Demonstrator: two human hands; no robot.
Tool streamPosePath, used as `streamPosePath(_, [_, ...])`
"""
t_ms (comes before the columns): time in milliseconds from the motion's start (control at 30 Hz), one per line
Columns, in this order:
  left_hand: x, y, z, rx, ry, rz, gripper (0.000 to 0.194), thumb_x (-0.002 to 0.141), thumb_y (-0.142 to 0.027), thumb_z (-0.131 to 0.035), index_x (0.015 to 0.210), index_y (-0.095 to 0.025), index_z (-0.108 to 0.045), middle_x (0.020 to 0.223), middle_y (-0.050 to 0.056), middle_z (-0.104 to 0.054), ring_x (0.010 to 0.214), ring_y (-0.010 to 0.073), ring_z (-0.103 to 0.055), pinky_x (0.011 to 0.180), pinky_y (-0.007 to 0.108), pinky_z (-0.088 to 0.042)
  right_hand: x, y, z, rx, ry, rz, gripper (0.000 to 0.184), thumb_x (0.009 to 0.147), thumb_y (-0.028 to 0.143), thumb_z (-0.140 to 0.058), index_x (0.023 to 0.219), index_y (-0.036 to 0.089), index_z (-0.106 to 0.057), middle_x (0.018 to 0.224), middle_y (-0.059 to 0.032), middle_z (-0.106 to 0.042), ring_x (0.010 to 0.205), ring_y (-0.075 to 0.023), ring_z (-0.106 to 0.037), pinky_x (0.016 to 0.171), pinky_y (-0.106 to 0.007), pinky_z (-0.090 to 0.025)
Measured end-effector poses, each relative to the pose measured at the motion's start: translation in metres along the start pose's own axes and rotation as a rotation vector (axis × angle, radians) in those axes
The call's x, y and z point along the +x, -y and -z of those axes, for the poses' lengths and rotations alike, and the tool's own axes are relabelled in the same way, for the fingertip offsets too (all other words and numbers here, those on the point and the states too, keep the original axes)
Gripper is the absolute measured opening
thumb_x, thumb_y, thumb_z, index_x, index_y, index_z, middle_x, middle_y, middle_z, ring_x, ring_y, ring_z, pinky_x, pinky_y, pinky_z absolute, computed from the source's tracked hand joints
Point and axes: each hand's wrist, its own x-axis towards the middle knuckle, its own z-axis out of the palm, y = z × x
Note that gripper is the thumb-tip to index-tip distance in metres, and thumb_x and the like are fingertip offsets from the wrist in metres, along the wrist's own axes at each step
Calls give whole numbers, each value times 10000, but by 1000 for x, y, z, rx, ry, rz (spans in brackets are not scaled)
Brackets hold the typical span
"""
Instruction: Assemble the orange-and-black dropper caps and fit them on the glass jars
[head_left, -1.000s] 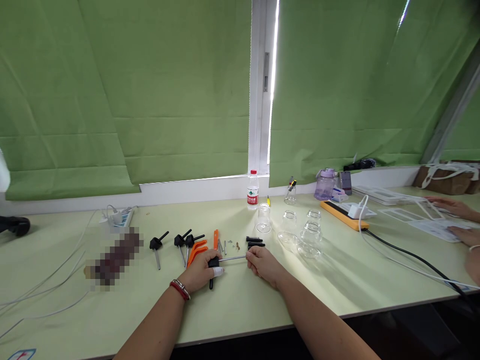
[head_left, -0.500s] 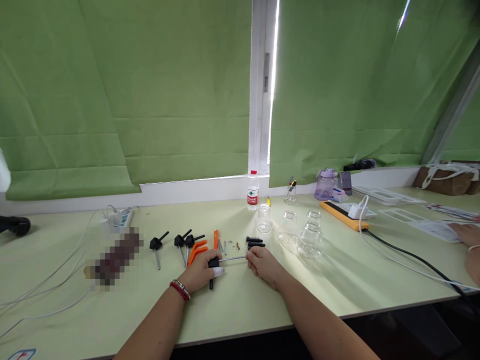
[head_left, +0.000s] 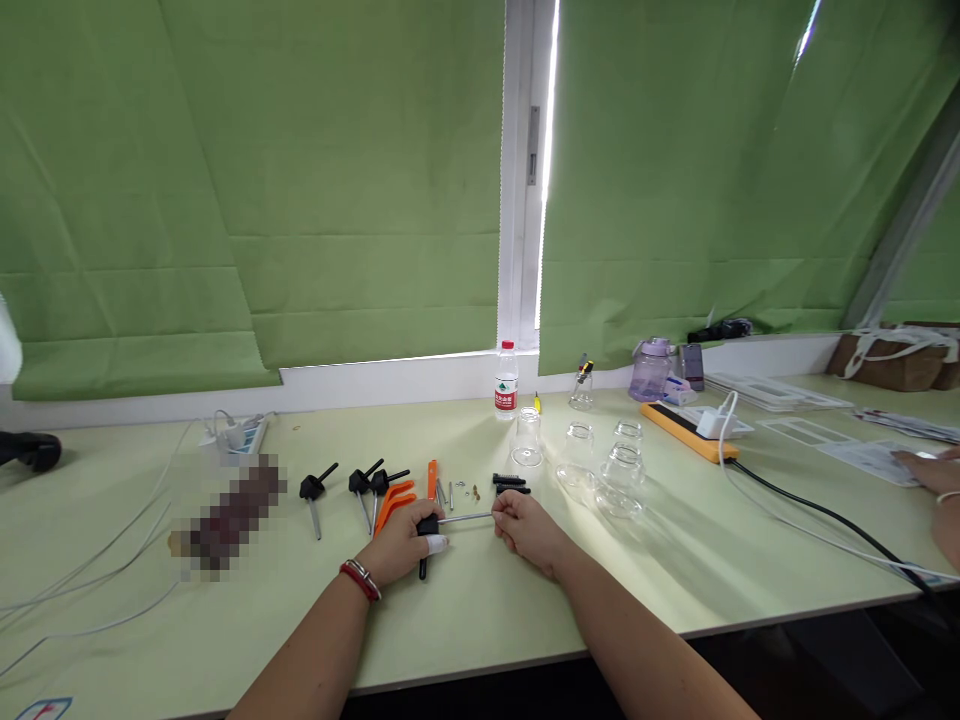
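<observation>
My left hand [head_left: 401, 545], with white tape round the thumb, is closed on the black head of a T-handled metal rod [head_left: 466, 518]. A black crossbar end [head_left: 423, 569] sticks out below that hand. At the rod's far end, my right hand [head_left: 529, 530] pinches the tip; its fingertips hide what else may be there. Two ridged black pieces [head_left: 510, 479] lie just beyond my right hand. Curved orange parts [head_left: 394, 505] lie beside my left hand, with an upright orange strip [head_left: 432, 480]. Metal pins [head_left: 451, 495] and tiny brass pieces [head_left: 476, 492] lie between the hands.
Similar black-headed rods [head_left: 313, 490] lie to the left. Several upturned clear glasses [head_left: 528, 438] stand right of centre, near a water bottle [head_left: 507, 380]. An orange power strip [head_left: 690, 432] trails cables. Another person's hand [head_left: 926, 470] is at the far right.
Both of my hands hold nearly the same position on the rod. At the far right, the other person's hand has shifted slightly.
</observation>
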Motion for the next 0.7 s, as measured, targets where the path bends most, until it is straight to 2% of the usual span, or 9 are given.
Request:
streamPosePath(267, [-1,-2,0,-2,0,11,255,683,-331,-617,906,-210,-593,890,10,-554,821,178,-517,745,299,-424,-2,5,-1,-14,-18,-21,135,817,295,-489,738,189,-463,595,29,-523,430,-60,-381,429,-200,-281])
streamPosePath(467, [0,-1,0,-20,2,2,269,683,-361,-625,909,-217,-597,909,12,-565,844,189,-526,763,319,-426,-6,10,-2,-40,-28,-50,204,834,328,-477,686,188,-457,481,51,-451,395,-62,-334,432,-210,-272])
streamPosePath(700, [0,1,-1,-1,-2,19,267,684,-352,-625,915,-223,-594,907,12,-565,844,189,-529,758,314,-431,-6,12,-2,-50,-37,-53,252,830,360,-482,649,187,-454,467,48,-447,406,-69,-352,447,-216,-284])
